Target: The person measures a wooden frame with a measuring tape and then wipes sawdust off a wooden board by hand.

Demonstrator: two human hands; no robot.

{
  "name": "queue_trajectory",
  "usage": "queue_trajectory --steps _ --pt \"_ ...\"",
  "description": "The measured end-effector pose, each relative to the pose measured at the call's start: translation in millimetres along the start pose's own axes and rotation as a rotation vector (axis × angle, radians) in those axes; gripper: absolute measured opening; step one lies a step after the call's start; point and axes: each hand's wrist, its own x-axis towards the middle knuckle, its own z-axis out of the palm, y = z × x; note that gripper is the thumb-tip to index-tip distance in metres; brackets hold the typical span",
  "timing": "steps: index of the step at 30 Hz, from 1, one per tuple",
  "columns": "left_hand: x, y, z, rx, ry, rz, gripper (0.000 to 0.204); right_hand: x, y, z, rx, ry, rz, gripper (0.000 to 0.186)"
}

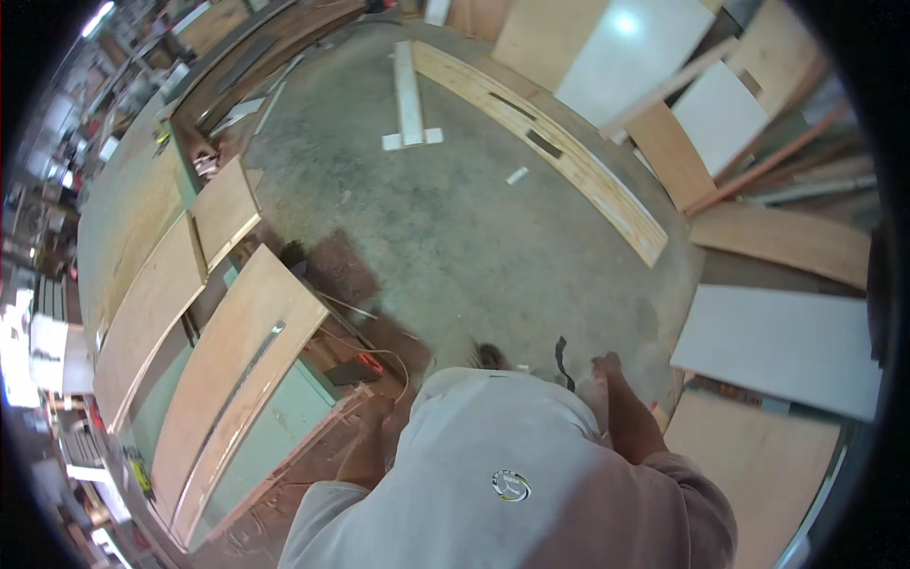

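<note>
My left hand point(376, 408) is low beside the workbench, at the end of its wooden edge rail point(318, 438). A dark tool with red parts point(360, 369) lies just beyond that hand, with a thin cable near it. Out to the right, over the concrete floor, is my right hand point(608, 366); its fingers are too small and blurred to read. A black strap-like strip point(563, 363) shows just left of it, apart from the hand. On the bench lies a plywood panel point(242, 356) with a long metal strip point(232, 408) along it.
More plywood panels point(156, 303) lie farther left on the green-topped bench point(284, 417). A long slotted board point(578, 166) and a white T-shaped piece point(409, 100) lie on the floor ahead. White and wooden sheets point(777, 341) stand or lie along the right side.
</note>
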Motion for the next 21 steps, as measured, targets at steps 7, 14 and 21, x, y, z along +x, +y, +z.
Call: queue_trajectory --steps 7,14,21 --pt "38 114 -53 -0.274 0.044 -0.03 0.051 198 -235 -84 0.354 0.017 -0.512 0.015" --pt "144 197 -185 -0.364 -0.003 -0.071 0.051 252 -380 -70 -0.695 -0.081 -1.023 0.021" --pt "167 295 -412 -0.17 0.483 0.091 0.048 306 -520 -99 -0.656 -0.433 -0.71 0.025"
